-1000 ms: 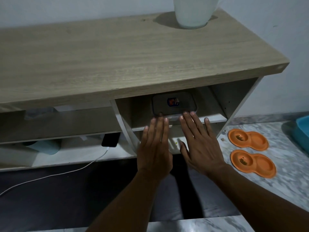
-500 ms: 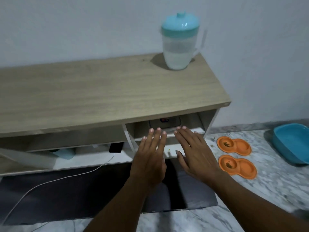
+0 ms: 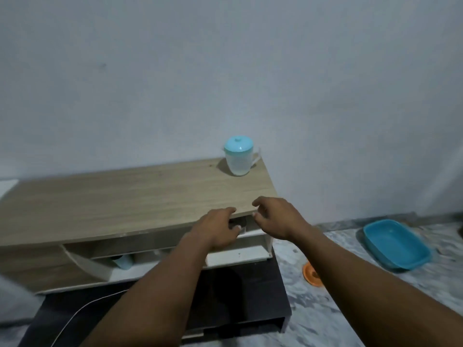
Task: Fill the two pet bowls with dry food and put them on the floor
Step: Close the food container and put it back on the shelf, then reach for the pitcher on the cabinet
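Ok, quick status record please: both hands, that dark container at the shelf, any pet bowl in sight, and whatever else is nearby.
left hand: fingers curled on the dark container at the upper shelf opening
right hand: fingers curled just right of the container, contact unclear
orange bowl: on the floor, mostly hidden behind the right forearm; only one shows
cabinet: wooden top, jug with teal lid at its far right corner
blue tub: on the floor, right of the cabinet

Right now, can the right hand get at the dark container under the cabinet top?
Likely yes: right hand sits at the open slot, just right of the dark container, nothing between; left hand is at its other side.
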Motion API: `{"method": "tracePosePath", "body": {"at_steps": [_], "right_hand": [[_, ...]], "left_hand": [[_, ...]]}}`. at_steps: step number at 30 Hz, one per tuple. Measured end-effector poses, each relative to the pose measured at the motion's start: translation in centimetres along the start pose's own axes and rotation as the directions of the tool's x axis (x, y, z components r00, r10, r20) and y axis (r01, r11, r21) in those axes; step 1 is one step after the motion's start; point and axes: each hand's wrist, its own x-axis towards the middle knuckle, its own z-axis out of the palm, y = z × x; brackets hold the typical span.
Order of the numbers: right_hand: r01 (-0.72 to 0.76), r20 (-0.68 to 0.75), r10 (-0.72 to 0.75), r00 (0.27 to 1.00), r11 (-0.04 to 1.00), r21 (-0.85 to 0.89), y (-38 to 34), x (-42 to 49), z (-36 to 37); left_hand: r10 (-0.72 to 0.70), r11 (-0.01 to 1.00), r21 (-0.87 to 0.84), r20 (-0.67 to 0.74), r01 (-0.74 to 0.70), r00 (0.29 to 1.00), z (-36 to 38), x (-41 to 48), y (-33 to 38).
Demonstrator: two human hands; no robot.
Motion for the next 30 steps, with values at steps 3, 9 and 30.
{"method": "tracePosePath", "body": {"at_steps": [3, 9, 30], "right_hand": [[-0.042, -0.021, 0.043, 0.999, 0.999, 0.033, 0.3, -1.0, -2.9], [-0.108, -0.071, 0.108, 0.992, 0.994, 0.008, 3.3, -2.2, -6.6], [-0.301, -0.15, 0.3, 0.942, 0.953, 0.02, 13.6, 9.0, -13.3]], "left_hand": [[0.003, 1.0, 0.015, -0.016, -0.002, 1.0, -2.1, 0.5, 2.4], [0.092, 0.995, 0.045, 0.001, -0.092, 0.996, -2.7, 3.2, 7.6], [0.238, 0.968, 0.066, 0.04, -0.24, 0.97, -5.4, 21.2, 13.9]]}}
